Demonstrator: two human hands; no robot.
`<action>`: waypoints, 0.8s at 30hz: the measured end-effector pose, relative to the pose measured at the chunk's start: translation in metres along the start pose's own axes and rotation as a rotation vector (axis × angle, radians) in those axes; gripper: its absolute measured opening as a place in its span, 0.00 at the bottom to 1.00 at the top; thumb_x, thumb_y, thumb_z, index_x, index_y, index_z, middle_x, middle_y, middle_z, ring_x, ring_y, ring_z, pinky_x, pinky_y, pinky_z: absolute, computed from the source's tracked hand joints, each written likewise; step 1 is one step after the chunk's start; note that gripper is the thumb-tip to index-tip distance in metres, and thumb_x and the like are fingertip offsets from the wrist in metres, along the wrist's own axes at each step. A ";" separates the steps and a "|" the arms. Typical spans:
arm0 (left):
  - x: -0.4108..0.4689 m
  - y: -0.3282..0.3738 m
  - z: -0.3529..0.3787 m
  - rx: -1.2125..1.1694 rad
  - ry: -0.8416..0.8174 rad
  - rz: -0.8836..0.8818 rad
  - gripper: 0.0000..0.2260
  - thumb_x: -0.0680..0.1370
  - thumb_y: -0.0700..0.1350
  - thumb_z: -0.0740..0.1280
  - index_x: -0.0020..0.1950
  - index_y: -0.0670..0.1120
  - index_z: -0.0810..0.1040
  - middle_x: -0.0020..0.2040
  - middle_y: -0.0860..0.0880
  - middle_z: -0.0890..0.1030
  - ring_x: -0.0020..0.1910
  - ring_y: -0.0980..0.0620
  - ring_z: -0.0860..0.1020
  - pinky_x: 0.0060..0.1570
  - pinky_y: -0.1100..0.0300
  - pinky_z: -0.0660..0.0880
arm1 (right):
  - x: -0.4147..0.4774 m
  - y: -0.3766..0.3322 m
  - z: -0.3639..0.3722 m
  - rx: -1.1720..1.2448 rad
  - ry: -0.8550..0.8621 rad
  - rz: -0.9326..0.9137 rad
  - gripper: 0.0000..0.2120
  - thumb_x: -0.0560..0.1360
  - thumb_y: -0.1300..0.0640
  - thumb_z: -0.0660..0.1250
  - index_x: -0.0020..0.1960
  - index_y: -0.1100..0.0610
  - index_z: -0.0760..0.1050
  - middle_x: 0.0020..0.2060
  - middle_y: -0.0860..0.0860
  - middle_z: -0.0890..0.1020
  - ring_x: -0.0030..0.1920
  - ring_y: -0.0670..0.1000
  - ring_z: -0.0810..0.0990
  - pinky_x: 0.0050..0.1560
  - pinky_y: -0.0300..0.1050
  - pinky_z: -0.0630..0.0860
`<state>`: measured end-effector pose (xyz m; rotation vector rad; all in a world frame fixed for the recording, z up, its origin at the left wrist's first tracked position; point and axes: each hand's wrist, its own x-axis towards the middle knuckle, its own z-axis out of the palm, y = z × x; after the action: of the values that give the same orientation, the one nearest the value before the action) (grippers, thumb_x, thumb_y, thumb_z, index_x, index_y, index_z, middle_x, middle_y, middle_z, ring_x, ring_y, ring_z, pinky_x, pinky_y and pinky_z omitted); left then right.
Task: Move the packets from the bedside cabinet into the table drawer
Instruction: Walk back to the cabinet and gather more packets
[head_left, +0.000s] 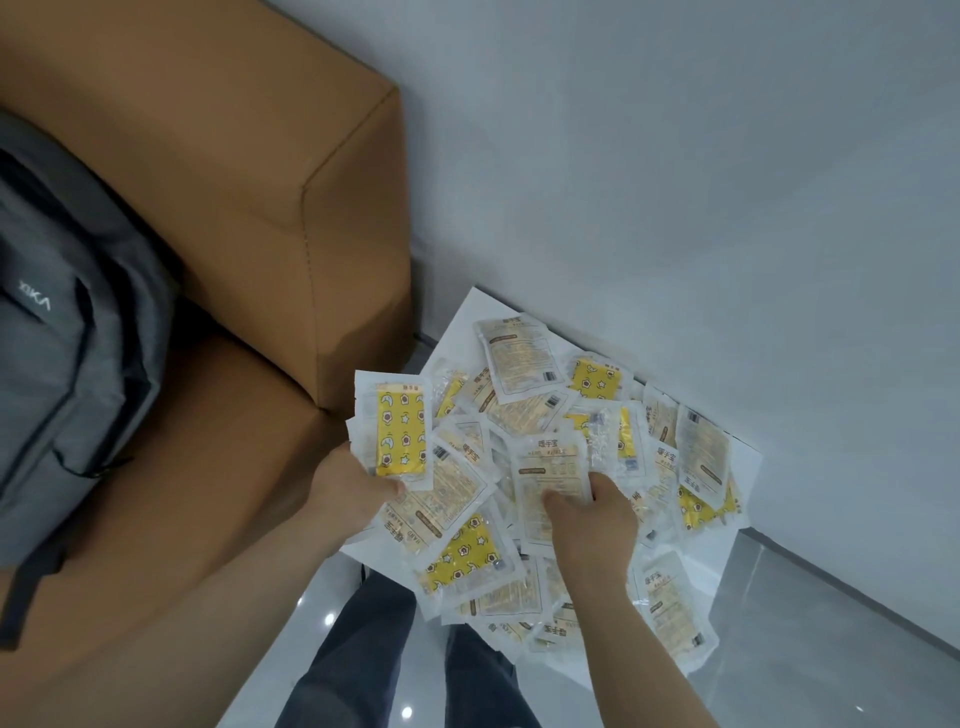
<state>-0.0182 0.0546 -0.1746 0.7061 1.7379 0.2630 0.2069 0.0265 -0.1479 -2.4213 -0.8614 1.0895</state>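
- Corner of a room: pale wall (675, 156) behind, tan sofa (234, 182) to the left with a grey backpack (67, 312) on its seat, glossy floor (805, 597) below.
- White surface (470, 312) of the bedside cabinet tucked into the corner, almost buried under a loose heap of packets (597, 415). Some yellow face up, others printed back up, overlapping at all angles, several overhanging the near edge.
- Left hand (348, 483) closed round a small stack (400, 431) of packets, yellow one on top, held near the sofa's end at the left edge of the heap.
- Right hand (592, 514) down on the middle of the heap, thumb and fingers pinching a pale packet (550, 467) by its lower edge; not yet lifted clear, by the look of it.
- Table drawer nowhere in view; bulk of the job judged not yet done.
- Likely trouble: slick wrappers in a one-handed stack, so a slide out of the left grip on adding more.
- Also likely: dragging the pinched packet out from among its neighbours and nudging the overhanging ones off the near edge onto the floor.
- Possible double pick: close overlap, hard to tell whether one or two packets between the right fingers.
- Too many carried at once to a drawer out of sight: drops on the way.
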 end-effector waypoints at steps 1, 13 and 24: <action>0.000 0.000 0.000 0.015 0.001 0.004 0.13 0.71 0.34 0.72 0.53 0.44 0.80 0.48 0.48 0.82 0.46 0.48 0.80 0.44 0.58 0.76 | 0.001 0.003 0.000 -0.036 0.024 -0.019 0.03 0.69 0.59 0.71 0.41 0.57 0.78 0.41 0.52 0.80 0.40 0.54 0.79 0.36 0.44 0.76; -0.003 0.006 0.015 0.005 0.005 0.009 0.14 0.71 0.34 0.73 0.53 0.46 0.79 0.47 0.50 0.81 0.46 0.50 0.79 0.45 0.56 0.75 | -0.004 -0.007 -0.007 0.052 -0.020 -0.008 0.05 0.71 0.63 0.69 0.44 0.57 0.73 0.37 0.46 0.80 0.32 0.45 0.77 0.24 0.31 0.67; -0.067 0.055 0.001 -0.050 0.049 0.121 0.14 0.71 0.32 0.72 0.41 0.53 0.78 0.41 0.54 0.80 0.48 0.47 0.79 0.45 0.57 0.75 | -0.044 -0.049 -0.096 0.246 0.060 -0.062 0.15 0.72 0.65 0.69 0.53 0.53 0.69 0.41 0.43 0.78 0.37 0.41 0.78 0.26 0.28 0.71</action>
<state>0.0092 0.0587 -0.0922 0.7745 1.7311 0.4084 0.2386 0.0281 -0.0359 -2.1986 -0.7307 1.0290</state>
